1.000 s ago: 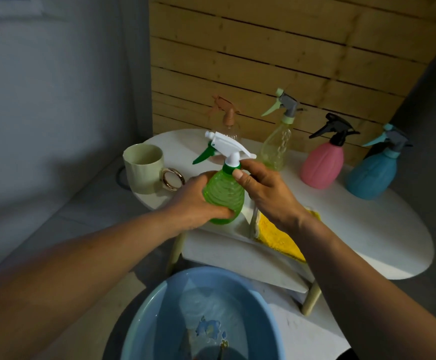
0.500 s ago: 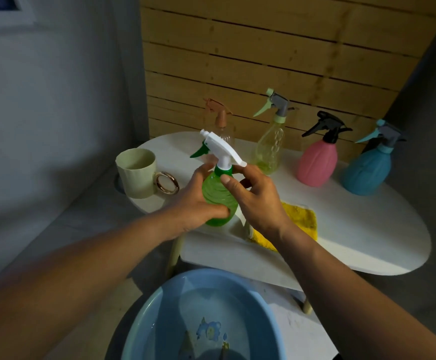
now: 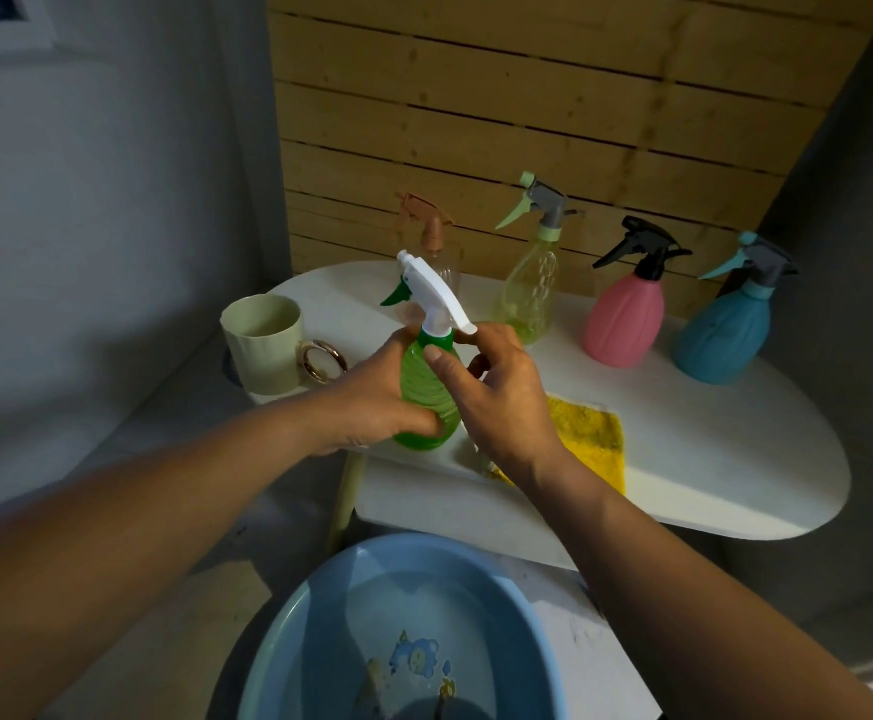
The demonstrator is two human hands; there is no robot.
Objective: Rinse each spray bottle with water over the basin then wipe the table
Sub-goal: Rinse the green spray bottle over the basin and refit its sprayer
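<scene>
While both hands work at one bottle, the scene runs near to far as follows.

Basin: a round light-blue plastic basin [image 3: 320, 641] sits lowest and nearest, below the table edge.

Left hand: the left hand [image 3: 372, 397] wraps the belly of the ribbed translucent green plastic spray bottle [image 3: 426, 402], fingers curled round it.

Right hand: the right hand [image 3: 502, 392] pinches the green collar under the white trigger head [image 3: 434, 298].

Step, as a judgement: unscrewing the head. Hold the body firm and upright, turn only the collar, and move over the basin before pouring.

Table: an oval white table [image 3: 709, 459] carries a yellow cloth [image 3: 590, 433] and a pale green mug [image 3: 262, 345].

Far row: clear, yellow-green, pink and teal bottles wait at the back.
</scene>
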